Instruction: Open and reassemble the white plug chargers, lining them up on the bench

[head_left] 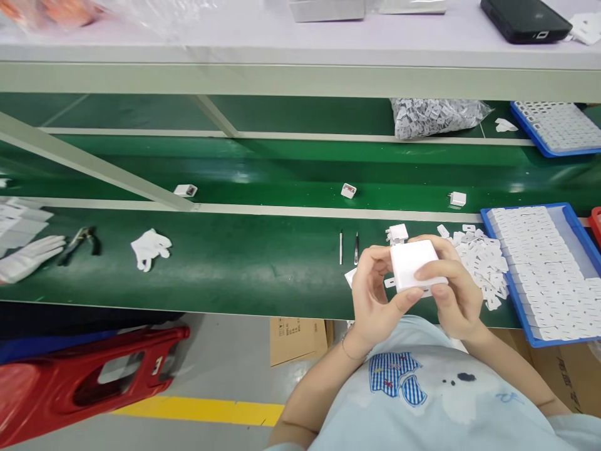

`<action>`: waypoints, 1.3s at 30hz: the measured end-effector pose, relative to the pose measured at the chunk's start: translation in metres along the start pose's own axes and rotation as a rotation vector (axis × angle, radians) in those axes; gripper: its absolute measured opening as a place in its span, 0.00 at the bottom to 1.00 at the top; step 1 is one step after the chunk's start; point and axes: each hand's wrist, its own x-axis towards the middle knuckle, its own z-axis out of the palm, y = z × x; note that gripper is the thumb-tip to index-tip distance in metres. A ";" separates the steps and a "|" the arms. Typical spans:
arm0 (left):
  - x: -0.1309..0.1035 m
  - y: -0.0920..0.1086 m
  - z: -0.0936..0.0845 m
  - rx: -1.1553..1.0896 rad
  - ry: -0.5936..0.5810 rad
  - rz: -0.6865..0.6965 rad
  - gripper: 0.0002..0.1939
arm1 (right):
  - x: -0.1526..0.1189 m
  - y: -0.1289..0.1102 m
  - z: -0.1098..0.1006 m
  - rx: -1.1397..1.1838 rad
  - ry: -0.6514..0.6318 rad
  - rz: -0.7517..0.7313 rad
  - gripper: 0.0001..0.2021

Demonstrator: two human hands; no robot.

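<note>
A white charger housing (412,263) is held up between my two hands, over the near edge of the green bench. My left hand (378,291) grips its left side and lower edge with thumb and fingers. From the right, my right hand (453,288) closes on it, a finger lying across its front face. Just behind the hands, another white charger (398,233) rests on the bench. A heap of small white plastic plates (483,263) spreads to the right of my right hand. Part of a white piece (350,277) shows beside my left hand.
A blue tray (521,313) of white parts stands at right. Tweezers (356,248) and a white pen-like tool (340,247) lie behind my left hand. Several chargers sit on the green conveyor (282,181). Pliers (77,244) and a glove (150,248) lie left; a shelf (235,53) spans above.
</note>
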 end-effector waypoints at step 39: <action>0.028 -0.046 0.021 -0.508 -0.231 -1.039 0.29 | -0.034 0.052 -0.028 0.105 0.115 0.555 0.16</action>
